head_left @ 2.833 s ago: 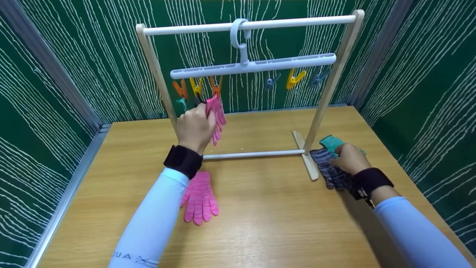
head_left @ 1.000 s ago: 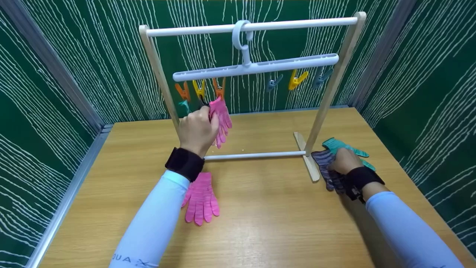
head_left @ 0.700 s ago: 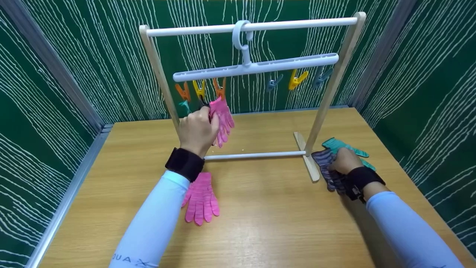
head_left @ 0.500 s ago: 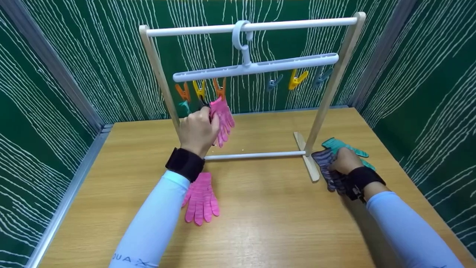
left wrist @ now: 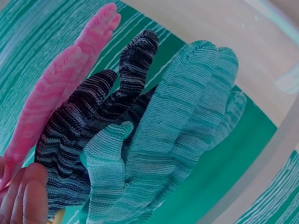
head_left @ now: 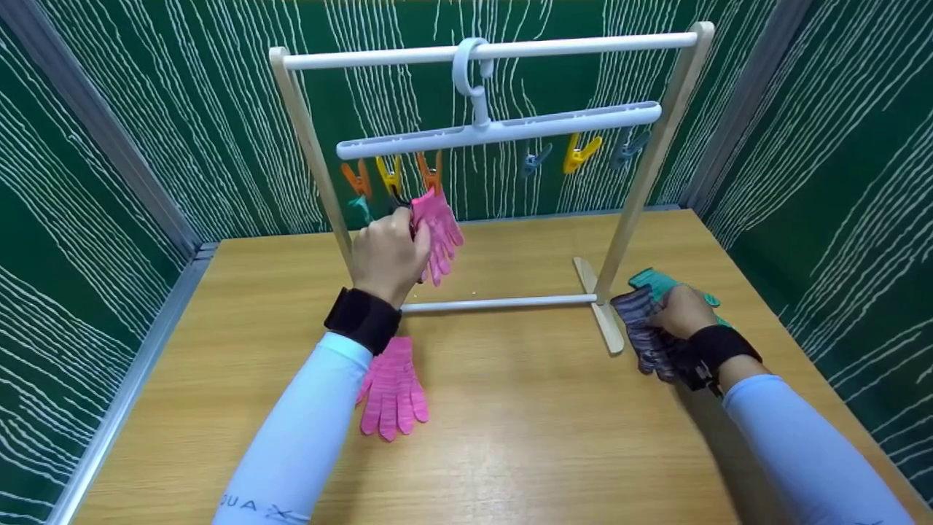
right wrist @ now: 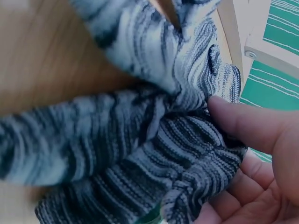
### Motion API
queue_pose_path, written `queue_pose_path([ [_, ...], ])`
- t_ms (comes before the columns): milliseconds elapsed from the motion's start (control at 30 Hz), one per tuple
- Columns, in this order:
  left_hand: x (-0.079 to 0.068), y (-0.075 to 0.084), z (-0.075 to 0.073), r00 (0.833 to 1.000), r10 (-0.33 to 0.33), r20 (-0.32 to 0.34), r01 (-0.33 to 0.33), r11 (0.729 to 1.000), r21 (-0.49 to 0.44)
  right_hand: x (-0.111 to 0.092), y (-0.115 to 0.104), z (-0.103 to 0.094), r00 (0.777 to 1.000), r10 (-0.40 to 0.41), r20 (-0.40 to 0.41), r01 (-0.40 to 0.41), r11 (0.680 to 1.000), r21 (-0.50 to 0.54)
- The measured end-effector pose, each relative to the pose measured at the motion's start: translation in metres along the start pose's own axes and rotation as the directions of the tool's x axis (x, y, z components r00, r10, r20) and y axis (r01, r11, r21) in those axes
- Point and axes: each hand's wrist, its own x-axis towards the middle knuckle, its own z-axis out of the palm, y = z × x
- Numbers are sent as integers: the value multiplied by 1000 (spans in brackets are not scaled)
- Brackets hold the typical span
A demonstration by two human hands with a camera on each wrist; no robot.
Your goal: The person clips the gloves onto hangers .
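Observation:
Three knit gloves hang by clips at the hanger's left end: a teal glove point(left wrist: 173, 135), a dark striped glove point(left wrist: 77, 126) and a pink glove point(head_left: 439, 237). My left hand point(head_left: 390, 255) grips the dark one near its cuff, below the yellow clip point(head_left: 389, 173); its fingertips show against that cuff in the left wrist view. At the right, my right hand point(head_left: 685, 312) pinches a grey-black striped glove point(head_left: 641, 332) between thumb and fingers, low over the table. Beneath that hand lies a teal glove point(head_left: 654, 281), partly covered.
A wooden rack point(head_left: 633, 175) carries the pale blue hanger point(head_left: 554, 127). On its right half hang two blue clips point(head_left: 536, 158) and a yellow clip point(head_left: 581, 154), holding nothing. Another pink glove point(head_left: 393, 390) lies flat on the table point(head_left: 525, 437). Green walls point(head_left: 845, 240) enclose the sides.
My right hand has shifted from the teal glove's cuff onto the grey-black glove, whose cuff now lifts slightly. My left hand stays nearly in place; the hanging pink glove has swung a little right.

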Motion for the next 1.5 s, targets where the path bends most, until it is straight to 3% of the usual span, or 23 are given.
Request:
queue_pose_path([
  [433, 1, 3, 1, 1000, 0, 10, 0, 1000, -1, -11, -1, -11, 992, -60, -108, 61, 998, 3],
  [867, 0, 4, 3, 998, 32, -45, -33, 999, -11, -17, -7, -24, 985, -74, -157, 81, 996, 37],
  [1500, 1, 8, 1, 999, 35, -41, -36, 999, -38, -33, -23, -43, 976, -83, -204, 98, 993, 65],
])
